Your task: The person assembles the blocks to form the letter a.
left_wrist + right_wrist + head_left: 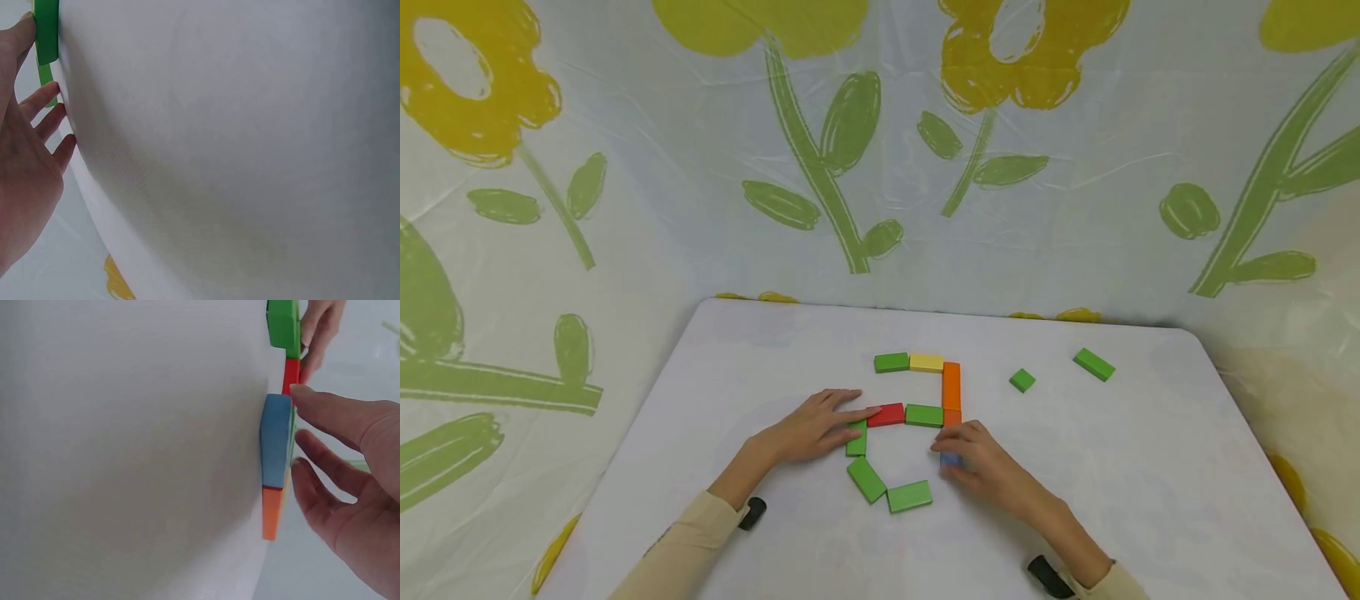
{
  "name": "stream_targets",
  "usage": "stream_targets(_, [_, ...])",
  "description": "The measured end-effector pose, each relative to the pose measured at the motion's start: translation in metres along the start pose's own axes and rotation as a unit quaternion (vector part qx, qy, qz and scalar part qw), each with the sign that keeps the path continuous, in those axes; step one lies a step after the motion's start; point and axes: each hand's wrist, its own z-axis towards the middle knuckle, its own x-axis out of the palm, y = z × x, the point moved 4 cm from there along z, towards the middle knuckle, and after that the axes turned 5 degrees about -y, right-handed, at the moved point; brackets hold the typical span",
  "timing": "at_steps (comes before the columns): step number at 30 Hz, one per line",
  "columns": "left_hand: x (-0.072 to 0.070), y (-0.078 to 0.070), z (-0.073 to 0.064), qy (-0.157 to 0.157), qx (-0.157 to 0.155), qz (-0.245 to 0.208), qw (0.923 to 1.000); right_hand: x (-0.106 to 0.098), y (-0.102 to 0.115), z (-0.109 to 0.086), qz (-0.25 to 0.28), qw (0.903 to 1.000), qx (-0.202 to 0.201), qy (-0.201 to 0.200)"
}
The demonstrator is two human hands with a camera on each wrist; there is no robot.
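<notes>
Flat coloured blocks lie end to end on the table. My left hand (pixel 811 427) has its index finger stretched onto the red block (pixel 889 414), and its thumb touches the green block (pixel 856 442) below. Over the blue block (pixel 275 440) is my right hand (pixel 992 468), its thumb and fingertips at the upper face without wrapping round it. Above the blue block stands a run of orange blocks (pixel 952 387). A green block (pixel 924 415) joins the red one to this run. Lower down lie a slanted green block (pixel 867 480) and another green block (pixel 910 497).
A green block (pixel 891 362) and a yellow block (pixel 927 363) form the top row, reaching the orange run. Apart on the right lie a small green block (pixel 1022 381) and a longer green block (pixel 1093 365). A flower-printed cloth (pixel 1037 242) hangs behind the white table (pixel 760 350).
</notes>
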Motion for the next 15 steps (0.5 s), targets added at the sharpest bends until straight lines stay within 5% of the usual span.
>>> stream_targets(8, [0.0008,0.0007,0.0001,0.004,-0.001,0.001,1.0000,0.0041,-0.0024,-0.0045,-0.023,0.9987,-0.025,-0.037])
stream_targets(15, [-0.0005,0.0003,0.0002,0.006,-0.002,-0.002,1.0000,0.0073,-0.0017,-0.0047,-0.011,0.9992,0.006,-0.039])
